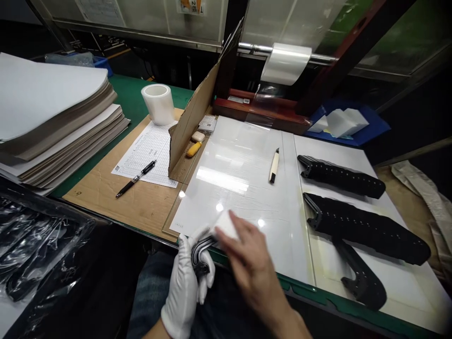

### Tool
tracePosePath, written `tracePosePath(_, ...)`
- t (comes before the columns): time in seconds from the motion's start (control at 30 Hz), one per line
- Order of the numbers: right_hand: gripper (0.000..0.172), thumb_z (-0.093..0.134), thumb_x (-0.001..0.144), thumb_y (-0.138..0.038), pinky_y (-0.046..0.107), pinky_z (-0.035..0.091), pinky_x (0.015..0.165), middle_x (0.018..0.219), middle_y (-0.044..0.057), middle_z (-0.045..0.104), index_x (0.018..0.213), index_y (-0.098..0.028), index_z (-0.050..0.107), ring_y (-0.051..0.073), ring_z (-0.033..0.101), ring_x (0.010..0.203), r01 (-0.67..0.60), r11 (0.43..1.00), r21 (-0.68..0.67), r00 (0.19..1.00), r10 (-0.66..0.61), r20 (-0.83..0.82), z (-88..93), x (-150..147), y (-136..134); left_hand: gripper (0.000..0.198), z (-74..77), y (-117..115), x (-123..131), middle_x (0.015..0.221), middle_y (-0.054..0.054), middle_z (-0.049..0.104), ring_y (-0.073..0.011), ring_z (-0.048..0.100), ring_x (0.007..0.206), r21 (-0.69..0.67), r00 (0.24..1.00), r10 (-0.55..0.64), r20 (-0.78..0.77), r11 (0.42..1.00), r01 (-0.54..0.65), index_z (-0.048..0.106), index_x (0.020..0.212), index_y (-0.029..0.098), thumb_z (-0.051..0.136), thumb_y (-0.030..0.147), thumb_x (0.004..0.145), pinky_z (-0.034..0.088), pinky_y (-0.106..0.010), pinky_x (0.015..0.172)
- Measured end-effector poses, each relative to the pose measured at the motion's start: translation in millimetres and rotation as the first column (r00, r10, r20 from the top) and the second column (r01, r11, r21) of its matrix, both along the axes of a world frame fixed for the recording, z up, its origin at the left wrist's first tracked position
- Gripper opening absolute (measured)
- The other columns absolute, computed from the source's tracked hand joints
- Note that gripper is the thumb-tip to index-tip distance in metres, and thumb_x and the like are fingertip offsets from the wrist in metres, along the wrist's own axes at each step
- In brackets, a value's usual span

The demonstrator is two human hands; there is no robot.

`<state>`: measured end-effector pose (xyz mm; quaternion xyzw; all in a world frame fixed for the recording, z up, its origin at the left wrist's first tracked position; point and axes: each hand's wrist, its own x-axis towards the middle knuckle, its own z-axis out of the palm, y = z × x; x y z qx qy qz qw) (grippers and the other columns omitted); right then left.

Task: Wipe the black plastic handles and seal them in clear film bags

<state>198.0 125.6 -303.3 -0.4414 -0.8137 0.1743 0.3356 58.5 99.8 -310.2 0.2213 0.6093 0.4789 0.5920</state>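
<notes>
My left hand (181, 287), in a white glove, is closed around a small black curved part (199, 258) with a shiny edge, just off the table's front edge. My bare right hand (252, 261), slightly blurred, pinches a white block (226, 226), perhaps foam, against or close to the upper end of that part. To the right lie two rows of similar black curved parts, a far row (341, 176) and a nearer row (367, 228). One separate black hook-shaped part (367, 282) rests in front of them.
A cream cutter (274, 165) lies on the clear sheet over the white work surface (233, 141). Left stand a cardboard divider (197, 106), a pen (136, 179), a film roll (158, 104) and stacked sheets (52, 99). A blue bin (374, 125) holds white blocks.
</notes>
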Motion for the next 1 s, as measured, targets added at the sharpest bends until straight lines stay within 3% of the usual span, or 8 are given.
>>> tracePosePath(0.17, 0.047, 0.048, 0.095, -0.008, 0.052, 0.051, 0.096, 0.152, 0.009, 0.047, 0.134, -0.032, 0.060, 0.027, 0.047, 0.131, -0.176, 0.984, 0.015, 0.984, 0.176, -0.007, 1.0, 14.5, 9.4, 0.083, -0.9, 5.5, 4.7, 0.058, -0.001, 0.062, -0.0114, 0.046, 0.038, -0.036, 0.994, 0.028, 0.110, 0.999, -0.025, 0.057, 0.139, 0.016, 0.031, 0.078, 0.091, 0.032, -0.020, 0.032)
tracePosePath(0.27, 0.050, 0.048, 0.094, -0.004, 0.053, 0.051, 0.095, 0.150, 0.012, 0.049, 0.136, -0.030, 0.059, 0.028, 0.048, 0.130, 0.028, 0.999, 0.042, 0.999, -0.029, 0.036, -1.1, 13.2, 4.0, 0.079, 0.4, 5.1, 6.1, 0.054, 0.003, 0.057, -0.0100, 0.041, 0.036, -0.015, 0.999, -0.012, 0.050, 1.000, 0.013, 0.055, 0.141, 0.018, 0.034, 0.076, 0.092, 0.031, -0.019, 0.033)
tracePosePath(0.4, 0.054, 0.045, 0.093, -0.001, 0.056, 0.049, 0.091, 0.153, 0.016, 0.045, 0.138, -0.027, 0.057, 0.033, 0.045, 0.133, 0.108, 0.992, 0.068, 0.993, -0.110, 0.034, -7.5, -2.2, -11.1, 0.081, 3.0, 4.8, 9.2, 0.055, 0.002, 0.058, -0.0105, 0.041, 0.036, 0.003, 1.000, -0.002, 0.020, 1.000, 0.002, 0.058, 0.138, 0.016, 0.036, 0.078, 0.090, 0.032, -0.021, 0.034)
tracePosePath(0.5, 0.051, 0.047, 0.096, -0.008, 0.058, 0.049, 0.089, 0.152, 0.017, 0.045, 0.142, -0.028, 0.054, 0.036, 0.043, 0.133, 0.346, 0.938, 0.025, 0.936, -0.347, 0.058, -12.5, -13.6, -19.9, 0.076, 4.5, 5.4, 11.4, 0.053, 0.005, 0.054, -0.0085, 0.038, 0.036, -0.014, 1.000, 0.009, 0.002, 1.000, -0.009, 0.060, 0.134, 0.018, 0.040, 0.077, 0.090, 0.030, -0.018, 0.033)
tracePosePath(0.6, 0.054, 0.043, 0.096, -0.006, 0.059, 0.047, 0.092, 0.158, 0.015, 0.037, 0.143, -0.030, 0.053, 0.037, 0.040, 0.137, 0.343, 0.939, 0.025, 0.938, -0.344, 0.051, -15.0, -20.7, -25.1, 0.076, 5.2, 5.9, 12.5, 0.066, -0.001, 0.063, -0.0102, 0.049, 0.045, 0.073, 0.998, 0.051, -0.039, 0.996, -0.048, 0.069, 0.118, 0.016, 0.049, 0.080, 0.083, 0.040, -0.020, 0.038)
tracePosePath(0.73, 0.054, 0.045, 0.096, -0.007, 0.059, 0.048, 0.089, 0.156, 0.017, 0.039, 0.145, -0.029, 0.051, 0.038, 0.043, 0.134, 0.390, 0.920, 0.041, 0.916, -0.392, 0.080, -16.3, -24.0, -27.4, 0.069, 2.6, 5.4, 13.5, 0.053, 0.005, 0.054, -0.0092, 0.040, 0.036, 0.018, 1.000, -0.018, -0.018, 1.000, 0.018, 0.063, 0.129, 0.020, 0.044, 0.073, 0.090, 0.032, -0.018, 0.033)
tracePosePath(0.87, 0.058, 0.042, 0.095, -0.005, 0.061, 0.048, 0.090, 0.159, 0.015, 0.036, 0.146, -0.031, 0.050, 0.039, 0.042, 0.137, 0.345, 0.934, 0.091, 0.932, -0.353, 0.087, -23.3, -17.4, -24.9, 0.062, -2.4, 5.2, 13.4, 0.066, -0.001, 0.065, -0.0116, 0.050, 0.045, 0.108, 0.998, -0.003, -0.070, 0.994, 0.011, 0.067, 0.120, 0.017, 0.055, 0.068, 0.088, 0.043, -0.021, 0.041)
tracePosePath(1.0, 0.040, 0.048, 0.100, -0.027, 0.066, 0.050, 0.087, 0.153, 0.014, 0.046, 0.139, -0.032, 0.058, 0.040, 0.050, 0.130, 0.413, 0.909, 0.058, 0.903, -0.417, 0.103, -22.0, 11.1, -14.1, 0.071, 2.8, 5.4, -2.4, 0.048, 0.006, 0.053, -0.0075, 0.031, 0.029, -0.005, 0.988, -0.154, 0.002, 0.988, 0.154, 0.054, 0.135, 0.010, 0.041, 0.067, 0.094, 0.024, -0.017, 0.030)
